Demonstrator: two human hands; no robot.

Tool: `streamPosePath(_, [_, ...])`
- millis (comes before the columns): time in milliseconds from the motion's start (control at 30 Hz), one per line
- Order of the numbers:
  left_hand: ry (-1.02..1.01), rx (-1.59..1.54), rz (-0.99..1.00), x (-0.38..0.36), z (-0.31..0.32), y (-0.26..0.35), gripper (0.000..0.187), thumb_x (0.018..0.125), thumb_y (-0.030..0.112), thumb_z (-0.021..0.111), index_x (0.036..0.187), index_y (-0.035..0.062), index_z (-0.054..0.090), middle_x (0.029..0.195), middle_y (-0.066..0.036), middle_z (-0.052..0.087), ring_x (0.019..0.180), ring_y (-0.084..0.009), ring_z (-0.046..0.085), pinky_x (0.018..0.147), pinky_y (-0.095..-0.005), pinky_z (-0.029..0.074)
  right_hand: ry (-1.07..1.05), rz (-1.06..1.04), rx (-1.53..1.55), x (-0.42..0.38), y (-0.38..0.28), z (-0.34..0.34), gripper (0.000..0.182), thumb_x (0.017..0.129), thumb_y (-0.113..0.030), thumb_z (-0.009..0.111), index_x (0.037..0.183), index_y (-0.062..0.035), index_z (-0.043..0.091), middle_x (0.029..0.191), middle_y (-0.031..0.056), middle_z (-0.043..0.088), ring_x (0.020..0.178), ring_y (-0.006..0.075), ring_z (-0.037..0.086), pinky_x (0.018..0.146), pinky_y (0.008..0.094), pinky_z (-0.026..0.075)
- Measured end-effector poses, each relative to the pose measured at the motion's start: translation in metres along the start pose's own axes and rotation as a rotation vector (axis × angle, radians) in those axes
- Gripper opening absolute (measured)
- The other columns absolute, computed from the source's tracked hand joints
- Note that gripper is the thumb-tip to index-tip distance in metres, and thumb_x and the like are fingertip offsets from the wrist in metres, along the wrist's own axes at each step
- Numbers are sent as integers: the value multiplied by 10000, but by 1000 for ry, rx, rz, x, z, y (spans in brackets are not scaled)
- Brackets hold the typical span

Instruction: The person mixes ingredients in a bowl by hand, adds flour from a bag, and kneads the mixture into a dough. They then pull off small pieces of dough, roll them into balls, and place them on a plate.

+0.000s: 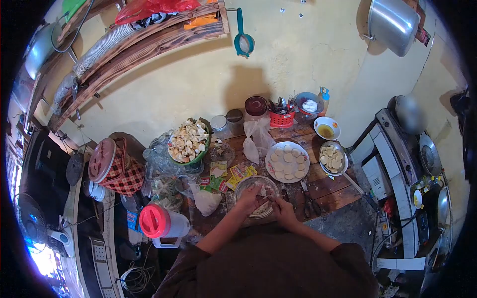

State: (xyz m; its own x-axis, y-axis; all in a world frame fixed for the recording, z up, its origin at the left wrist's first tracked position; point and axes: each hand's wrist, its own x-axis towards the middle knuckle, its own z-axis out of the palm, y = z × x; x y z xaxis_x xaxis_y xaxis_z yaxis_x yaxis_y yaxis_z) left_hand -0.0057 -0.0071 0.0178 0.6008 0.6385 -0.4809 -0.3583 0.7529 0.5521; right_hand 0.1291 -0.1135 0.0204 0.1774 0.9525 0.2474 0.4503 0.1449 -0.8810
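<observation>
My left hand [249,199] is over a round glass bowl [239,187], its fingers bent inward above pale, dough-like stuff in the bowl. My right hand [283,209] is closed at the bowl's right rim, fingertips close to those of the left. What the fingers pinch is too small to make out. Beyond the bowl lies a white plate [271,174] bearing several flat, round pale discs. A pair of dark scissors [312,204] rests on the wooden table right of my right hand. Yellow and green seasoning packets [240,174] lie behind my left hand.
A pan [333,159] of pale pieces sits at the right, its handle jutting over the table edge. Behind it stands a bowl of yellowish liquid [326,130]. Leftward are a heaped green basin [189,144], a tied plastic bag [206,201] and a red-lidded jug [164,224].
</observation>
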Motion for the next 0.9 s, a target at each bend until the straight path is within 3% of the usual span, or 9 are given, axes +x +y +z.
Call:
streamPosePath(100, [-71, 67, -3, 6, -4, -2, 186, 910, 154, 452, 1047, 36, 493, 994, -98, 597, 925, -212, 600, 775, -310, 517, -34, 79, -41, 0, -4, -2, 113, 837, -86, 486, 867, 14, 528, 672, 180, 524, 609, 284, 551, 573, 356, 419])
streamPosePath(200, [-21, 92, 10, 2, 1, -2, 172, 909, 110, 429, 1044, 22, 490, 1010, -111, 593, 933, -216, 597, 776, -304, 519, 27, -12, -72, 0, 2, 1, 107, 834, -89, 492, 849, 14, 516, 646, 177, 510, 566, 272, 520, 548, 359, 403])
streamPosePath(500, [-149, 313, 102, 4, -20, -11, 243, 825, 12, 459, 1059, -15, 519, 1028, -131, 595, 975, -235, 583, 815, -339, 503, 66, 110, 37, 7, -5, -6, 116, 842, -101, 496, 850, 15, 511, 611, 142, 480, 534, 170, 447, 535, 305, 394])
streamPosePath(567, [39, 1227, 515, 9, -36, -19, 255, 746, 13, 500, 990, -1, 572, 960, -141, 619, 920, -263, 601, 804, -366, 486, 91, 128, 62, 11, -1, -10, 131, 853, -119, 503, 858, 11, 520, 617, 82, 486, 565, 112, 434, 536, 277, 387])
streamPosePath(600, [37, 1229, 516, 6, -36, -19, 255, 746, 13, 500, 990, -1, 572, 960, -141, 619, 920, -263, 601, 804, -366, 486, 93, 127, 62, 9, 9, -9, 131, 853, -119, 503, 858, 11, 520, 617, 82, 486, 565, 112, 434, 536, 277, 387])
streamPosePath(667, [228, 1563, 614, -2, -31, -18, 251, 704, 55, 539, 945, 25, 602, 887, -157, 623, 847, -305, 603, 772, -395, 473, 24, 177, 62, 3, 33, -3, 142, 862, -128, 505, 877, 10, 534, 637, 25, 480, 601, 69, 420, 542, 251, 383])
streamPosePath(800, [302, 1816, 477, 6, -39, -17, 287, 688, 71, 539, 966, 13, 585, 916, -182, 602, 813, -362, 579, 736, -424, 467, 15, 188, 107, 1, 25, -4, 146, 865, -126, 502, 893, 12, 542, 646, 2, 477, 611, 57, 418, 550, 238, 386])
streamPosePath(867, [271, 1598, 1063, 18, -53, -24, 213, 776, 140, 542, 938, 3, 565, 936, -167, 595, 801, -309, 603, 694, -397, 482, 1, 206, 115, 1, 23, -2, 155, 861, -127, 509, 907, 16, 544, 649, 9, 489, 622, 56, 433, 561, 235, 394])
streamPosePath(900, [271, 1599, 1063, 18, -47, -22, 213, 776, 140, 542, 938, 3, 565, 936, -167, 595, 801, -309, 603, 694, -397, 482, 1, 206, 116, 1, 21, -1, 155, 861, -127, 509, 907, 16, 544, 649, 9, 489, 622, 56, 433, 561, 235, 394])
